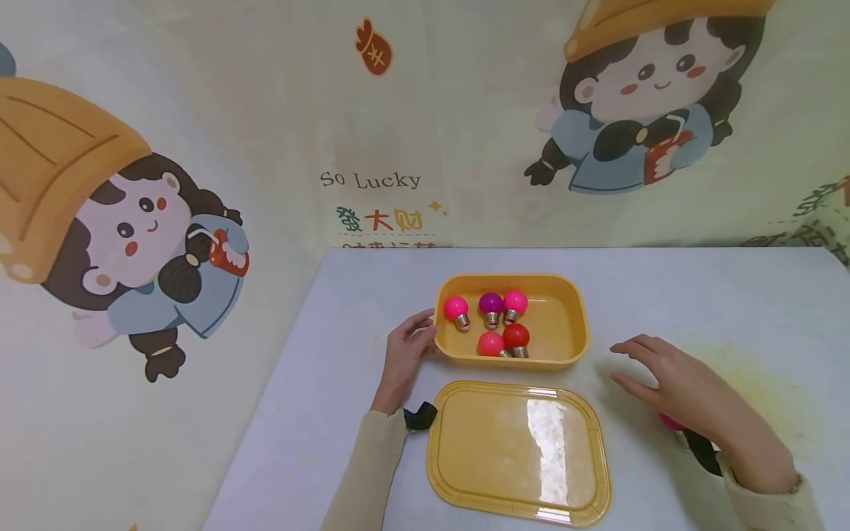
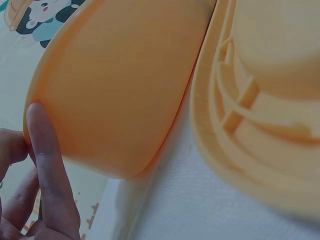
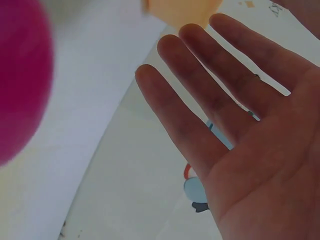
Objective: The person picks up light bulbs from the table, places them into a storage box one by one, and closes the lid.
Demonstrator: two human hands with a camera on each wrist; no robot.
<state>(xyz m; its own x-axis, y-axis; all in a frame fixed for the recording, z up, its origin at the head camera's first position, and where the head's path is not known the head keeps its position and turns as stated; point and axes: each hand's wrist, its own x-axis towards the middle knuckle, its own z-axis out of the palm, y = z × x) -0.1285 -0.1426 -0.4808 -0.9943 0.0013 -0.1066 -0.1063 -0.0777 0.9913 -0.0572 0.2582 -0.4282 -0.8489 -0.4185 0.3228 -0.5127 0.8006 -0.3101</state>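
Note:
A yellow plastic box [image 1: 558,324] holds several toy light bulbs, among them a purple bulb [image 1: 491,303] and a red bulb [image 1: 516,336]. My left hand [image 1: 406,358] grips the box's left end, its thumb [image 2: 45,135] against the outer wall in the left wrist view. To the right of the box, my right hand [image 1: 671,376] hovers over the table, holding nothing. Its fingers [image 3: 175,117] are spread and nearly straight in the right wrist view. A magenta bulb [image 1: 671,422] shows partly under my right wrist; it looms large and blurred in the right wrist view.
In front of the box, a yellow lid [image 1: 491,457] lies flat on the white table [image 1: 319,391]; its ribbed edge [image 2: 235,100] shows in the left wrist view. A cartoon-printed cloth [image 1: 465,118] stands behind the table and along its left side.

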